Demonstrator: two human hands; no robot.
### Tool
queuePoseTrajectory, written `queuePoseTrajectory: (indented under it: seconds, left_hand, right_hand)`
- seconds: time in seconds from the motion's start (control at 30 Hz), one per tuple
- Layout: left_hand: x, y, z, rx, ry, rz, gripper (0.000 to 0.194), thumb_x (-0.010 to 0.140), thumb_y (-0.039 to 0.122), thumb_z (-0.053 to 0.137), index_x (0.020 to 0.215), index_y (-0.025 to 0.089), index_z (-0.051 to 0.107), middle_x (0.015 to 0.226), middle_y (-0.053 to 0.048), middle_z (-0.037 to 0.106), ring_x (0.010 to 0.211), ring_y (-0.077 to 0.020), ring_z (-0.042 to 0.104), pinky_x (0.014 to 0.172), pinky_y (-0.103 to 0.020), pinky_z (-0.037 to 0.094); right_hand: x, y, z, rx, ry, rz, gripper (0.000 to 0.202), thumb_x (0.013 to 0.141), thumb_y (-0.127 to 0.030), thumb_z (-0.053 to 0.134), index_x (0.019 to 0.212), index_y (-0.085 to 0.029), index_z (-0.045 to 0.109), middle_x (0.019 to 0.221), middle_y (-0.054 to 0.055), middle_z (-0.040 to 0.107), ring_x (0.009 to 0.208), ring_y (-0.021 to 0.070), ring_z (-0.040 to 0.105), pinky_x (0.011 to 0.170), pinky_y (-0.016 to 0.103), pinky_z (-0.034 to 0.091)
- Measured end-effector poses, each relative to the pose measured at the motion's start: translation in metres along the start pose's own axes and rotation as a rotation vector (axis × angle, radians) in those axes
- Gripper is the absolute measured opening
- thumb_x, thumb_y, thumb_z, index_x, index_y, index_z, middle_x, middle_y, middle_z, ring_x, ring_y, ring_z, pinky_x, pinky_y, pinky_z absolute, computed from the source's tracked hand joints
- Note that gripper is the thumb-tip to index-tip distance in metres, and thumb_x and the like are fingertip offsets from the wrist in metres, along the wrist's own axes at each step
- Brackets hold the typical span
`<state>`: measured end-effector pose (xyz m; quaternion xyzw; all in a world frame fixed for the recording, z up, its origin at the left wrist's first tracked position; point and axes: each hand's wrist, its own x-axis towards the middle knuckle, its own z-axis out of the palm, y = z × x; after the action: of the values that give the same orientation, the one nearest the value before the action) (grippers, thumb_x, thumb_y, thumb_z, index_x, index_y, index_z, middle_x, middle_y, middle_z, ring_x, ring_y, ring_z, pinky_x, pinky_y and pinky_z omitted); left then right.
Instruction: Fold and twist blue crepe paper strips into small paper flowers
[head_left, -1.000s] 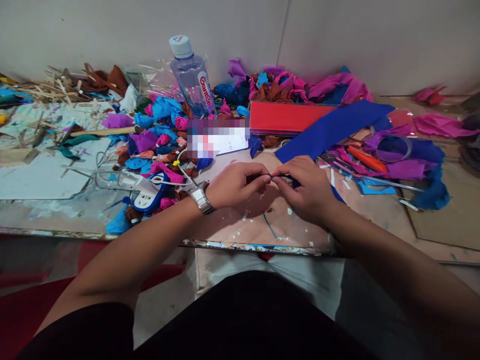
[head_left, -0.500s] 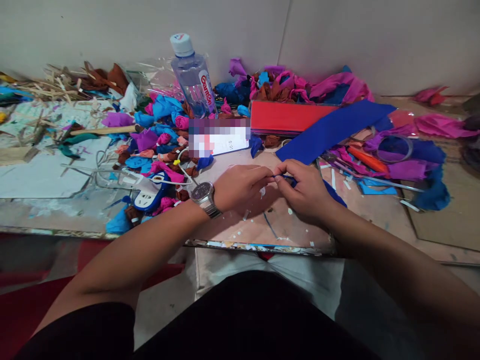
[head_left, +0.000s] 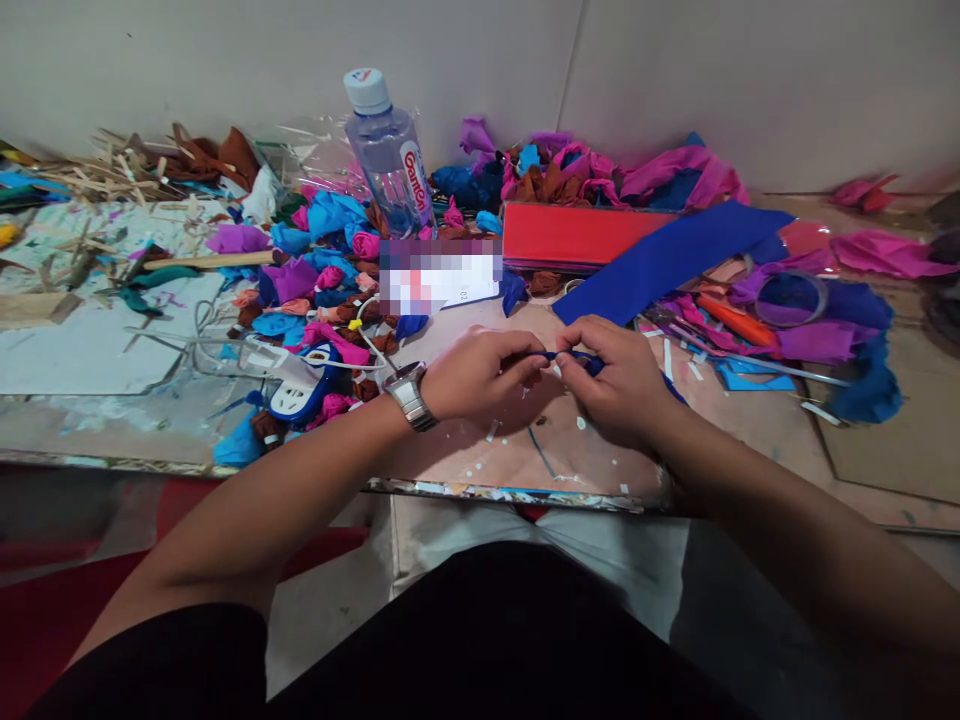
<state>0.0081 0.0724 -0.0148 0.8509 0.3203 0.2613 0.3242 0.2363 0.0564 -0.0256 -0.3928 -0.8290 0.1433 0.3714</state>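
A thin blue strip (head_left: 593,366) is held over the table (head_left: 457,462), between the left hand (head_left: 480,372) and the right hand (head_left: 621,378). One end is pinched by the left thumb and fingers; a part close to it is pinched by the right ones. Past the right hand a blue piece (head_left: 674,389) is seen, perhaps of the same strip. Farther back, a wide blue sheet (head_left: 667,265) is laid partly over a red pack (head_left: 574,236).
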Motion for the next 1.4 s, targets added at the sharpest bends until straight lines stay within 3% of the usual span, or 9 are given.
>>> queuePoseTrajectory:
  seconds: [0.1,0.33,0.4,0.6,0.7,1.2,1.4]
  left_hand:
    - [-0.0002,-0.0002,-0.002,-0.086,-0.024,-0.007,0.032,0.108,0.035,0.052,0.096,0.017,0.074,0.083,-0.003,0.078,0.074,-0.0129,0.069,0.074,-0.025,0.048]
    - [0.0014,-0.0045,-0.0012,0.108,0.008,-0.015,0.031,0.106,0.035,0.055,0.089,0.018,0.075,0.078,-0.002,0.077,0.071,-0.0133,0.068,0.07,-0.026,0.043]
    - [0.0012,-0.0038,0.0,0.007,-0.029,-0.038,0.034,0.107,0.039,0.055,0.089,0.017,0.074,0.081,-0.003,0.078,0.073,-0.0131,0.069,0.071,-0.026,0.046]
    - [0.0015,-0.0028,0.0018,-0.6,-0.131,-0.21,0.057,0.104,0.066,0.053,0.095,0.013,0.071,0.089,-0.011,0.079,0.077,-0.0139,0.073,0.072,-0.025,0.058]
    - [0.0022,-0.0032,0.002,-0.705,-0.139,-0.271,0.057,0.1,0.068,0.06,0.093,0.012,0.07,0.088,-0.011,0.078,0.077,-0.0132,0.074,0.071,-0.024,0.059]
    - [0.004,-0.0077,0.0032,-0.619,-0.119,-0.19,0.05,0.103,0.061,0.06,0.091,0.013,0.067,0.082,-0.006,0.072,0.072,-0.0112,0.068,0.069,-0.024,0.056]
    - [0.0015,-0.0042,0.0033,-0.367,-0.05,-0.122,0.043,0.108,0.051,0.053,0.09,0.014,0.068,0.08,-0.006,0.073,0.07,-0.0109,0.065,0.069,-0.024,0.053]
  right_hand:
    - [-0.0006,0.0009,-0.0014,0.001,0.017,0.023,0.005,0.093,-0.02,0.064,0.092,-0.025,0.064,0.085,0.002,0.07,0.081,0.0222,0.066,0.075,0.036,0.049]
    - [-0.0035,0.0035,0.0,-0.004,0.005,-0.009,0.008,0.098,-0.026,0.07,0.104,-0.026,0.074,0.098,0.003,0.081,0.091,0.0237,0.074,0.084,0.039,0.054]
    - [-0.0029,0.0037,0.0012,-0.029,0.032,-0.029,0.005,0.099,-0.026,0.069,0.1,-0.026,0.074,0.094,0.002,0.081,0.088,0.023,0.074,0.083,0.039,0.054]
    - [-0.0011,0.0037,0.0005,-0.103,0.045,-0.107,0.008,0.102,-0.028,0.064,0.101,-0.027,0.072,0.094,0.003,0.08,0.089,0.0235,0.074,0.087,0.041,0.054]
    - [-0.0015,0.0038,-0.0006,-0.115,0.042,-0.148,0.008,0.102,-0.031,0.066,0.107,-0.028,0.072,0.097,0.004,0.08,0.092,0.0244,0.074,0.088,0.042,0.054]
    - [-0.0006,0.0051,-0.0019,-0.174,0.055,-0.256,0.007,0.102,-0.025,0.065,0.106,-0.026,0.07,0.092,0.005,0.079,0.091,0.0244,0.074,0.089,0.043,0.052]
    - [0.0006,0.0049,-0.0023,-0.225,0.048,-0.273,0.005,0.102,-0.023,0.065,0.104,-0.023,0.069,0.091,0.006,0.079,0.088,0.024,0.073,0.09,0.043,0.052]
